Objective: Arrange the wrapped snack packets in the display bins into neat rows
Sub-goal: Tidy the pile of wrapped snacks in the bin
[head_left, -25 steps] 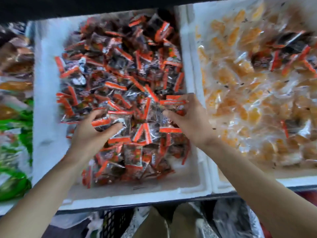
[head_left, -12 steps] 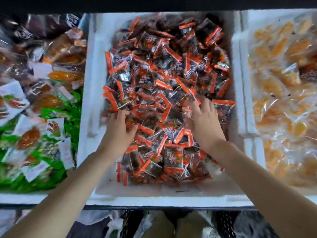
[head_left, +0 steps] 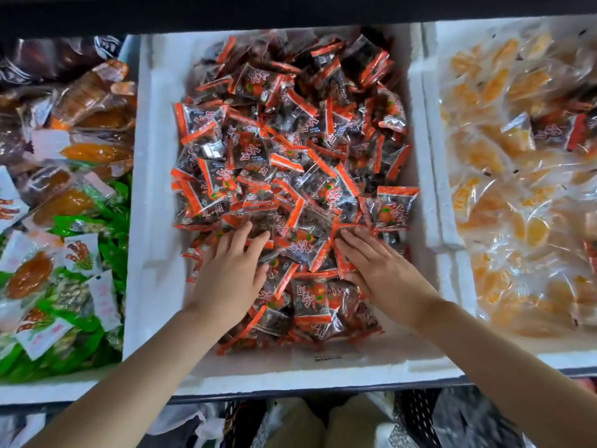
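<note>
A white foam bin (head_left: 155, 221) in the middle holds a loose heap of several orange-edged, clear snack packets (head_left: 290, 150) with dark filling. My left hand (head_left: 231, 273) lies palm down on the packets at the heap's near left, fingers straight and spread. My right hand (head_left: 374, 270) lies flat on the packets at the near right, fingers pointing left and up. One packet (head_left: 392, 208) stands apart at the heap's right edge, just above my right hand. Neither hand grips a packet.
A second white foam bin (head_left: 442, 202) at the right holds clear packets of yellow-orange pieces (head_left: 517, 176). The bin at the left holds mixed green, white and brown packets (head_left: 64, 253). Dark bags and a crate (head_left: 416, 421) lie below the shelf edge.
The view shifted so the middle bin sits centred. Both hands let go of the packets they were pinching and came down toward me, now lying flat on the heap's near part.
</note>
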`<state>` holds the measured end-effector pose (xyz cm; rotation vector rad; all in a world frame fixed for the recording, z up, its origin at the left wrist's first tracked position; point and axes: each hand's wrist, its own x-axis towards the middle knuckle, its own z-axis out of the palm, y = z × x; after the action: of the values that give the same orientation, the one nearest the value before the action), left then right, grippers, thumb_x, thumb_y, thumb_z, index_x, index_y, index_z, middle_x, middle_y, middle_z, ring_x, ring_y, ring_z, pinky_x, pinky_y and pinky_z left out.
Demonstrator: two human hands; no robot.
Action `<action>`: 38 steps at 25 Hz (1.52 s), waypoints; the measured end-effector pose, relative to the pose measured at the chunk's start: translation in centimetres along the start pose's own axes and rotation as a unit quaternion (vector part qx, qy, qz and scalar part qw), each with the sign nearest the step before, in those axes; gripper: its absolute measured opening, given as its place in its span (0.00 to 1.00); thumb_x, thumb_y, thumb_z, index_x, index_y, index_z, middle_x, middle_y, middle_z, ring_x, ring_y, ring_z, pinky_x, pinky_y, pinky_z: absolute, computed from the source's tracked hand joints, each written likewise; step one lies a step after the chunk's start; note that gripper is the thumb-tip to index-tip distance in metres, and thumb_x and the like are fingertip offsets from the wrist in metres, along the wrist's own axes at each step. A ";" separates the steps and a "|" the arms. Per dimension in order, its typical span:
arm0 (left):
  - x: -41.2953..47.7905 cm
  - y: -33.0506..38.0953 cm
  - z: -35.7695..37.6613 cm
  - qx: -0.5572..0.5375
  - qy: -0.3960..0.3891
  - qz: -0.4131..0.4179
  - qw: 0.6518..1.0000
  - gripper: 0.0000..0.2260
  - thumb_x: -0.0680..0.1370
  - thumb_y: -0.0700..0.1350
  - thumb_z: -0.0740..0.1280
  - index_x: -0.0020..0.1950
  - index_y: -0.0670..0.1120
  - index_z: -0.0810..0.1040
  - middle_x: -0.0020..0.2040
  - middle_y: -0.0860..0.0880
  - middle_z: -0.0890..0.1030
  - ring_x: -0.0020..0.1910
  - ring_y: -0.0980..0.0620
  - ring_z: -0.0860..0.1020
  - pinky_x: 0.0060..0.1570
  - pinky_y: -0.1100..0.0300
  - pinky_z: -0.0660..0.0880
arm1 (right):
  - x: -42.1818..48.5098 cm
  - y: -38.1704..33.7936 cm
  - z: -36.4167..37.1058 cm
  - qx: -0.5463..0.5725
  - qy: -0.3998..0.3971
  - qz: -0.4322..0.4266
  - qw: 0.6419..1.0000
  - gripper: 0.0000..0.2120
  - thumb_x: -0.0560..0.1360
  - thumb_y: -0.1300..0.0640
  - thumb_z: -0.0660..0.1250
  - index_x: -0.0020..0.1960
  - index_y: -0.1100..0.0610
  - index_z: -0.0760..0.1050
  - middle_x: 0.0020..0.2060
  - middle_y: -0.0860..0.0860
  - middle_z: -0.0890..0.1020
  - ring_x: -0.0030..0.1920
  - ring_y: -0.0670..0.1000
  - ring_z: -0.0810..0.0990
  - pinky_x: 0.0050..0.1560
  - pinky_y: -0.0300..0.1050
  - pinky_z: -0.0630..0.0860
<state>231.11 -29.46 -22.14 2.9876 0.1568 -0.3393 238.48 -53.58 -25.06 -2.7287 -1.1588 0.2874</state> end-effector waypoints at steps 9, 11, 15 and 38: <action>2.6 10.6 -1.4 -0.023 0.135 0.120 0.983 0.10 0.73 0.41 0.67 0.53 0.41 0.79 0.47 0.45 0.78 0.47 0.43 0.77 0.46 0.49 0.77 | -6.0 5.5 -4.3 0.063 0.161 0.003 0.985 0.11 0.77 0.58 0.57 0.52 0.57 0.78 0.44 0.51 0.80 0.43 0.53 0.78 0.43 0.45 0.75; 4.2 14.8 -1.8 -0.040 0.142 0.158 0.976 0.13 0.74 0.45 0.59 0.52 0.43 0.79 0.47 0.46 0.77 0.47 0.43 0.77 0.48 0.49 0.76 | -8.1 9.4 -5.2 0.054 0.182 0.065 0.980 0.12 0.77 0.57 0.56 0.54 0.58 0.76 0.46 0.53 0.78 0.47 0.54 0.75 0.46 0.43 0.71; 8.7 23.4 -1.5 -0.035 0.129 0.215 0.967 0.17 0.71 0.47 0.55 0.50 0.44 0.79 0.47 0.45 0.78 0.47 0.42 0.78 0.46 0.51 0.76 | -11.5 18.5 -6.9 0.030 0.203 0.181 0.962 0.11 0.77 0.60 0.58 0.58 0.60 0.73 0.51 0.57 0.76 0.49 0.58 0.76 0.48 0.50 0.74; 27.8 44.1 -1.2 -0.065 -0.022 0.148 0.987 0.35 0.70 0.64 0.70 0.72 0.58 0.59 0.71 0.47 0.64 0.71 0.36 0.56 0.65 0.33 0.61 | -10.6 36.4 -9.7 0.090 0.160 0.315 0.931 0.20 0.80 0.51 0.56 0.71 0.54 0.63 0.65 0.55 0.72 0.59 0.61 0.69 0.61 0.51 0.64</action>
<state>263.48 -70.36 -22.17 2.8154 -0.2584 -0.3456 258.81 -86.91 -22.62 -2.7563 -0.1470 0.0112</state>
